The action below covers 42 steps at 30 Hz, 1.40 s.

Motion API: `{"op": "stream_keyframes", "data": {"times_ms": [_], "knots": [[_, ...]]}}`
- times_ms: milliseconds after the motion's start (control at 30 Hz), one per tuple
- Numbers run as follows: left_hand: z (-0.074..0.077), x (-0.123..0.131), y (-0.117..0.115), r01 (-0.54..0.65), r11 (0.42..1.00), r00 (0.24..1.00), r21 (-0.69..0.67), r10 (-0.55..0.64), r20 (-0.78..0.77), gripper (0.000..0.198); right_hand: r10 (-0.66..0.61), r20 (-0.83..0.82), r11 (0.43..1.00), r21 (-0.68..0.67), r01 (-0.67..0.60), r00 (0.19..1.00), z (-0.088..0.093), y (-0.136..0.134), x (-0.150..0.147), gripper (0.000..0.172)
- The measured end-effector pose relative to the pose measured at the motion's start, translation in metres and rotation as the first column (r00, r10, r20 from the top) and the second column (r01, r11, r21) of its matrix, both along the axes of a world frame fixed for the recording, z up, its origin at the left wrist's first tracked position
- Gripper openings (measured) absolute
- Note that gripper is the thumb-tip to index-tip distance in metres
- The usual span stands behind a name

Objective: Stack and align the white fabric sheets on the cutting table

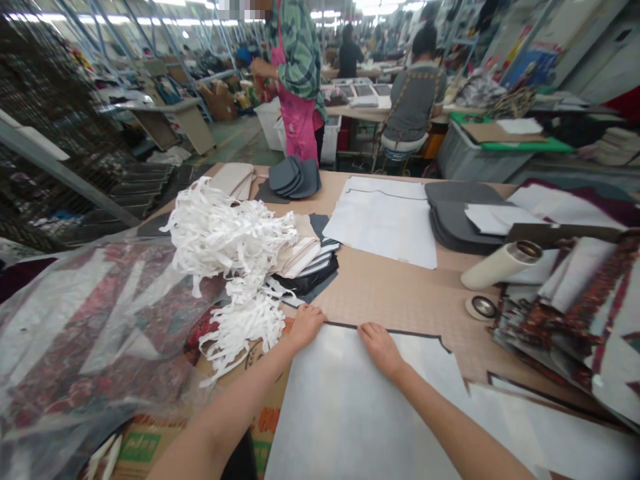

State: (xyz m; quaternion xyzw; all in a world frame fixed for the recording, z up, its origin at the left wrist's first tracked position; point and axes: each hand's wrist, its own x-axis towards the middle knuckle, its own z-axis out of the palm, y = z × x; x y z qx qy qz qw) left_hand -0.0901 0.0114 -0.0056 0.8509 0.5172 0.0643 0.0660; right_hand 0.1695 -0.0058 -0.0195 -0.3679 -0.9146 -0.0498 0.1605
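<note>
Head view: two bare arms reach out over a brown table (400, 293).
Left hand (306, 325): its fingers bend down on the far edge of a big white sheet (350, 407). I cannot tell if it pinches the sheet or just presses on it.
Right hand (381, 348): it sits on the same far edge, just beside the left hand. Its fingers lie on the sheet too, and I cannot tell if they grab it.
White sheet: it lies flat on the table, right in front of the person. A thin dark line shows along its far edge.
Left of the hands: a heap of white strips (230, 247) spills over a stack of dark and tan pieces (313, 267). A cardboard box (263, 417) is under the left arm. A clear plastic bag (90, 333) with red patterned cloth is further left.
Past the hands: a second white sheet (385, 223) lies flat, well apart.
Right side: a cream roll (500, 265) lies on its side, with a tape ring (481, 307) near it. Folded patterned cloth (575, 313) is stacked beside them.
Far off: a person in a pink apron (297, 100) stands behind the table.
</note>
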Motion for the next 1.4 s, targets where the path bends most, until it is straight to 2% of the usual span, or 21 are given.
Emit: {"op": "stream_keyframes", "data": {"times_ms": [67,133,200,267,367,467,533,567,733,933,1067,1267,1400], "knots": [[0.003,0.007,0.007,-0.02,1.0,1.0,-0.012,0.02,-0.002,0.018,-0.062,-0.019,0.998,-0.021,0.061,0.998,0.001,0.004,0.017,0.024],[0.009,0.021,0.015,-0.037,0.999,0.999,-0.002,0.037,0.02,0.018,-0.173,-0.076,0.984,-0.051,0.17,0.982,0.001,0.01,0.016,0.023],[0.013,0.038,0.021,-0.087,0.996,0.994,-0.009,0.088,0.069,0.017,-0.271,-0.149,0.962,-0.087,0.26,0.951,0.001,0.017,0.0,0.022],[0.014,0.05,0.026,-0.163,0.985,0.978,-0.054,0.169,0.123,0.015,-0.308,-0.195,0.95,-0.123,0.288,0.931,0.0,0.023,-0.024,0.026],[0.009,0.052,0.025,-0.328,0.937,0.912,-0.121,0.347,0.218,0.019,-0.276,-0.158,0.957,-0.139,0.256,0.948,-0.001,0.029,-0.054,0.027],[0.0,0.037,0.018,-0.483,0.843,0.793,-0.238,0.537,0.29,0.029,-0.176,-0.06,0.98,-0.107,0.169,0.983,-0.005,0.03,-0.065,0.028],[-0.002,0.027,0.012,-0.521,0.796,0.738,-0.307,0.601,0.307,0.024,-0.11,-0.02,0.99,-0.088,0.108,0.994,-0.006,0.03,-0.066,0.033],[-0.003,0.023,0.008,-0.525,0.792,0.731,-0.311,0.607,0.312,0.02,-0.092,-0.012,0.992,-0.085,0.09,0.996,-0.006,0.03,-0.067,0.035],[-0.004,0.024,-0.005,-0.507,0.848,0.809,-0.154,0.53,0.254,0.02,-0.089,0.021,0.989,-0.118,0.091,0.996,0.002,0.033,-0.076,0.036],[-0.007,0.029,-0.014,-0.415,0.91,0.909,0.019,0.415,-0.023,0.027,-0.115,0.013,0.981,-0.153,0.115,0.993,0.009,0.034,-0.085,0.033],[-0.006,0.03,-0.016,-0.375,0.926,0.925,0.032,0.377,-0.052,0.03,-0.054,-0.003,0.99,-0.131,0.053,0.999,0.005,0.034,-0.087,0.039],[-0.005,0.028,-0.019,-0.331,0.942,0.939,0.059,0.335,-0.082,0.033,-0.021,0.051,0.989,-0.142,0.028,0.998,0.007,0.041,-0.085,0.037],[0.004,0.02,-0.021,-0.204,0.976,0.967,0.072,0.212,-0.142,0.031,-0.024,0.101,0.986,-0.165,0.04,0.995,0.015,0.045,-0.088,0.039]]}}
